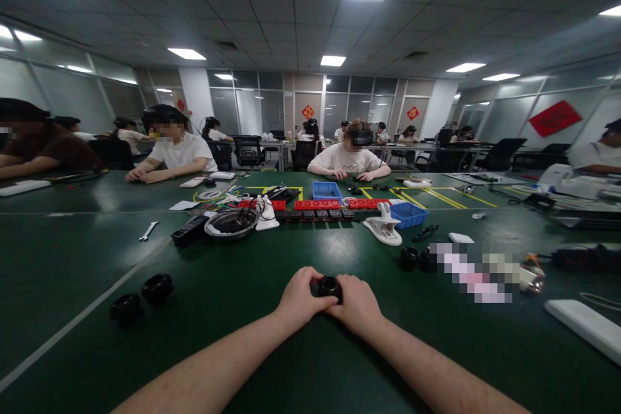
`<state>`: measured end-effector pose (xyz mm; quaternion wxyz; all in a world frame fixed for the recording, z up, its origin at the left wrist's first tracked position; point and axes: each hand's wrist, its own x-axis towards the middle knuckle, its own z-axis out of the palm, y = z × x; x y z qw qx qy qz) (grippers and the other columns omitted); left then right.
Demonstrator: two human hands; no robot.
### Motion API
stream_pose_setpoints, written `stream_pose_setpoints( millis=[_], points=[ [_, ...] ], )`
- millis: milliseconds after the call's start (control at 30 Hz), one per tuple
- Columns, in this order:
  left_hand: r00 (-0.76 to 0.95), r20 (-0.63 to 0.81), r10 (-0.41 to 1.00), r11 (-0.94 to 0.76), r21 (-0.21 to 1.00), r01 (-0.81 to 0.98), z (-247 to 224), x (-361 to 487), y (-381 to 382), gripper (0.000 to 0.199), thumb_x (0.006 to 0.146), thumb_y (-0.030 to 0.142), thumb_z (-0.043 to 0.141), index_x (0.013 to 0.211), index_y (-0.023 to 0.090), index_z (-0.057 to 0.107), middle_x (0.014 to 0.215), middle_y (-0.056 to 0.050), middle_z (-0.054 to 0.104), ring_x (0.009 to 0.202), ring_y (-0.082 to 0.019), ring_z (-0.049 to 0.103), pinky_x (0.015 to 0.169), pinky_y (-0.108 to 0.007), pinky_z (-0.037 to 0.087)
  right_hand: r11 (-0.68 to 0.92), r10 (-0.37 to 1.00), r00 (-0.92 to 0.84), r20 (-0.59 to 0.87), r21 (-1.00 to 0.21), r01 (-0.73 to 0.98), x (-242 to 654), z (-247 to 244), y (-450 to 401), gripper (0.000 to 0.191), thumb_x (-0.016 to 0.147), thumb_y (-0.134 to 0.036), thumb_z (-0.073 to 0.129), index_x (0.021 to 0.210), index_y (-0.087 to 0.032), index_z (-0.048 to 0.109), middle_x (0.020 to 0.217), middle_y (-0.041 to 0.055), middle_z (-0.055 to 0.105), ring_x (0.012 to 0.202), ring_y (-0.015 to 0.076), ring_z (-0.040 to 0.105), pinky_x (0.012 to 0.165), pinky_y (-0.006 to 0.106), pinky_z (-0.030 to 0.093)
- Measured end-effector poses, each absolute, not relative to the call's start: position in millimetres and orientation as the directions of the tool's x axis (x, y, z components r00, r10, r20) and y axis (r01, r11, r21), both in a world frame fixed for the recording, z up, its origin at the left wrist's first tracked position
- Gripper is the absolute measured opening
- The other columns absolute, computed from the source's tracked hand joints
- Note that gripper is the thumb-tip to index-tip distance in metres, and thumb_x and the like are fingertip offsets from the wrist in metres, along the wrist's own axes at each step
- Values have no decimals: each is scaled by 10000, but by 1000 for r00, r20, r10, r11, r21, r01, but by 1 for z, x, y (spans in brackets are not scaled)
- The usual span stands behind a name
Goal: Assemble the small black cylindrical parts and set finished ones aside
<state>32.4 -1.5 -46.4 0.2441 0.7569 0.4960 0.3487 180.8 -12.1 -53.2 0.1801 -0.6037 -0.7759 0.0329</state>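
Observation:
A round black part (329, 287) with a hole in its top rests on the green table (242, 310), held from both sides. My left hand (301, 294) wraps its fingers and thumb round the part's left side. On the right side my right hand (356, 299) grips the same part, fingers closed against it. Two more black round parts, one (158, 288) behind the other (127, 309), sit at the left. Another black round part (409, 259) lies to the right, beyond my right hand.
Further back stand a metal bowl (231, 224), a white clip stand (383, 228), a blue basket (409, 214) and red socket strips (316, 204). A wrench (148, 231) lies at left, a white bar (585, 326) at right. People sit across the table.

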Motion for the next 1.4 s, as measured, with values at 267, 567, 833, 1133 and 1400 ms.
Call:
stream_pose_setpoints(
  millis=[267, 567, 833, 1133, 1400],
  points=[
    [457, 277, 845, -490, 742, 458, -45, 19, 4, 342, 575, 329, 659, 851, 165, 544, 825, -12, 510, 760, -160, 479, 646, -243, 371, 494, 855, -479, 199, -594, 635, 202, -52, -3, 520, 602, -348, 625, 1076, -205, 465, 987, 39, 541, 898, 210, 476, 771, 315, 342],
    [536, 248, 807, -501, 770, 396, -44, 17, 6, 431, 595, 318, 649, 988, 194, 521, 900, -21, 505, 751, -144, 476, 632, -231, 390, 470, 794, -602, 80, -709, 525, 214, -45, 4, 376, 643, -277, 601, 1004, -190, 542, 959, 34, 552, 908, 221, 466, 799, 337, 343],
    [529, 240, 814, -497, 759, 421, -41, 18, 4, 375, 593, 330, 652, 925, 185, 555, 840, -14, 512, 751, -150, 477, 643, -238, 383, 422, 829, -556, 60, -720, 551, 212, -49, 5, 317, 603, -257, 634, 895, -170, 547, 843, 7, 541, 767, 167, 482, 654, 255, 364],
    [299, 233, 926, -365, 760, 537, -47, 31, -6, 320, 558, 295, 667, 828, 172, 547, 816, -12, 506, 749, -158, 483, 648, -248, 381, 350, 936, -279, 216, -464, 814, 191, -62, -2, 335, 529, -375, 659, 675, -172, 435, 681, -12, 496, 625, 133, 445, 527, 221, 293],
    [502, 217, 837, -465, 765, 445, -42, 19, 4, 373, 592, 319, 651, 923, 178, 553, 844, -15, 511, 740, -147, 480, 639, -237, 387, 436, 894, -409, 184, -572, 695, 199, -50, -6, 509, 558, -386, 646, 989, -188, 462, 931, 36, 540, 853, 197, 488, 707, 288, 363]
  ],
)
